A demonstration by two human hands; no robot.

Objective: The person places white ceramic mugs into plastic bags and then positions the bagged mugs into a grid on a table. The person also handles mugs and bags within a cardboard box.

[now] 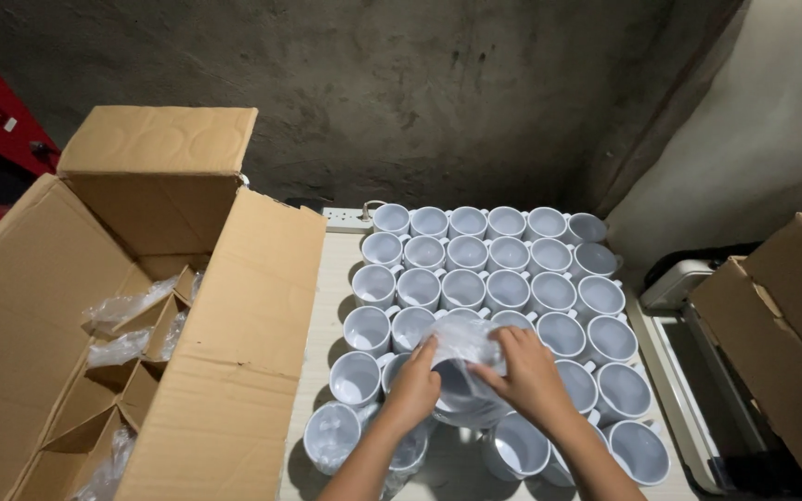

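Mug (461, 382) (plastic-wrapped), two hands (413, 390), roughly thirty mugs (507, 289)

The mugs (509, 290) are plain white, unpatterned, in rows on a pale cream worktop (327, 306). The wrapper (464, 345) is clear, glossy plastic over a white mug. At nine o'clock, the open carton (225, 306) is plain tan cardboard. At three o'clock, another box (782, 353) is darker brown. The wall (420, 93) is mottled grey.

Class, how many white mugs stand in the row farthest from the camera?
6. The leftmost mug stands beside the power strip, then the second, third, fourth, fifth, and sixth at the right end. None seems hidden there.
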